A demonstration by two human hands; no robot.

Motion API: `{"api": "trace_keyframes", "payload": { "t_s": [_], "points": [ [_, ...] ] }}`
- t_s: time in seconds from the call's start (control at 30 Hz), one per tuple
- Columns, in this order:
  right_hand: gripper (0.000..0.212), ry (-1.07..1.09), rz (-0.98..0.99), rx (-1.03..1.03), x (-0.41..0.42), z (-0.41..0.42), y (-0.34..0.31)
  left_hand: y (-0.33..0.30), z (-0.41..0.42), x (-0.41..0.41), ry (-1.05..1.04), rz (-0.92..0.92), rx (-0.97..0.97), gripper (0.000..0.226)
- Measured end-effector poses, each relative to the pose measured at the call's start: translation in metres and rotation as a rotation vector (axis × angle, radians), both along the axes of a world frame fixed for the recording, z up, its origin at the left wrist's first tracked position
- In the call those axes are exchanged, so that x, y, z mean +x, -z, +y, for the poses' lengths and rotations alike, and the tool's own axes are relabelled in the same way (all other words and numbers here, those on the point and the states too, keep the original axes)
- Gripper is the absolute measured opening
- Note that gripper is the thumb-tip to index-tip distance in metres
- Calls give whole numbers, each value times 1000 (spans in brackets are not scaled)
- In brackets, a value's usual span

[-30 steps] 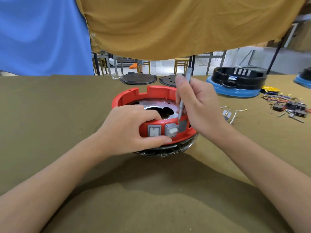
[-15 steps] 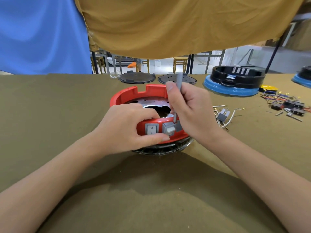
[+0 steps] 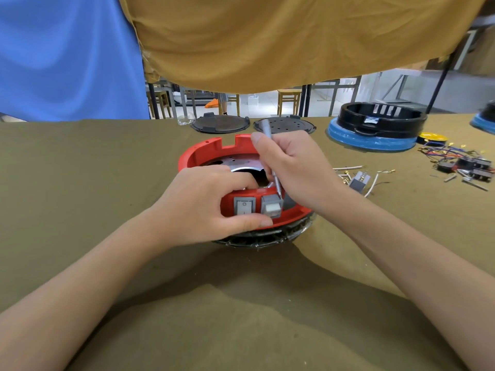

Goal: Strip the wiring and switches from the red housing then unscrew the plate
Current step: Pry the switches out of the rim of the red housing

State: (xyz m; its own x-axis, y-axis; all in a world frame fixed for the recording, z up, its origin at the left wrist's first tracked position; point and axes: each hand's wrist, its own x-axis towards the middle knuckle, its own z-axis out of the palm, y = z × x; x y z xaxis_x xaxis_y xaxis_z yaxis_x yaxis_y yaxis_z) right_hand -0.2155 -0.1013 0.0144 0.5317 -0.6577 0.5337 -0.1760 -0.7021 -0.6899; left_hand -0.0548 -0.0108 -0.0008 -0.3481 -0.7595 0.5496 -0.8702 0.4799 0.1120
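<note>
The red housing [image 3: 211, 156] sat on the worktop [image 3: 80, 183] between the two hands, its front wall facing the person. The left hand [image 3: 203, 204] was curled over that front wall, fingers hooked inside the rim and the thumb pressed along the lower edge just under the switches. The right hand [image 3: 294, 167] was closed round a thin grey tool [image 3: 272, 162], held like a pen, its tip down at the top edge of the middle switch [image 3: 272, 206], which stood tilted and partly out of its slot. The switch [image 3: 244, 206] nearer the left hand was flush in the wall.

The housing looked like rigid moulded plastic, light enough to skid under prying, so a firm hold on the wall beside the switch seemed right. The switch was probably kept in by small springy clips; levering at its edge risked a slip or a snapped tab, and it seemed best taken by its sides. Inside the ring, beyond the left fingers, lay the shiny metal plate [image 3: 241, 163]. Past the right hand lay a loose switch [image 3: 360, 180] with white wires, and further out a heap of coloured wiring [image 3: 455, 159].
</note>
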Motion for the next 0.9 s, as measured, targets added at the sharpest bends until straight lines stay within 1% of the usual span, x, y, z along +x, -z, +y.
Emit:
{"api": "trace_keyframes", "payload": {
  "t_s": [0.1, 0.23, 0.37, 0.5, 0.53, 0.6, 0.67, 0.8, 0.9],
  "points": [
    [52, 15, -131, -77, -6, 4, 6, -2, 1, 2, 15, 2, 37, 43],
    [48, 1, -166, -138, -6, 9, 7, -3, 2, 4, 30, 1, 73, 37],
    [48, -5, -187, -126, -7, 8, 6, -3, 3, 4, 19, 8, 71, 38],
    [45, -13, -363, -136, -9, 11, 3, -4, 4, 3, 22, 0, 104, 33],
    [43, -50, -353, -140, -8, 12, 3, -4, 4, 3, 21, -3, 104, 33],
    [39, -110, -236, -173, -7, 15, 4, -5, 4, 2, 16, -14, 106, 37],
    [35, -121, -136, -194, -6, 16, 6, -5, 4, 2, 18, -14, 126, 41],
    [42, -126, -76, -161, -3, 17, 4, -7, 4, 1, 27, -1, 147, 44],
    [46, -97, 7, -166, 2, 19, 0, -8, 5, -1, 33, 36, 166, 44]
  ]
}}
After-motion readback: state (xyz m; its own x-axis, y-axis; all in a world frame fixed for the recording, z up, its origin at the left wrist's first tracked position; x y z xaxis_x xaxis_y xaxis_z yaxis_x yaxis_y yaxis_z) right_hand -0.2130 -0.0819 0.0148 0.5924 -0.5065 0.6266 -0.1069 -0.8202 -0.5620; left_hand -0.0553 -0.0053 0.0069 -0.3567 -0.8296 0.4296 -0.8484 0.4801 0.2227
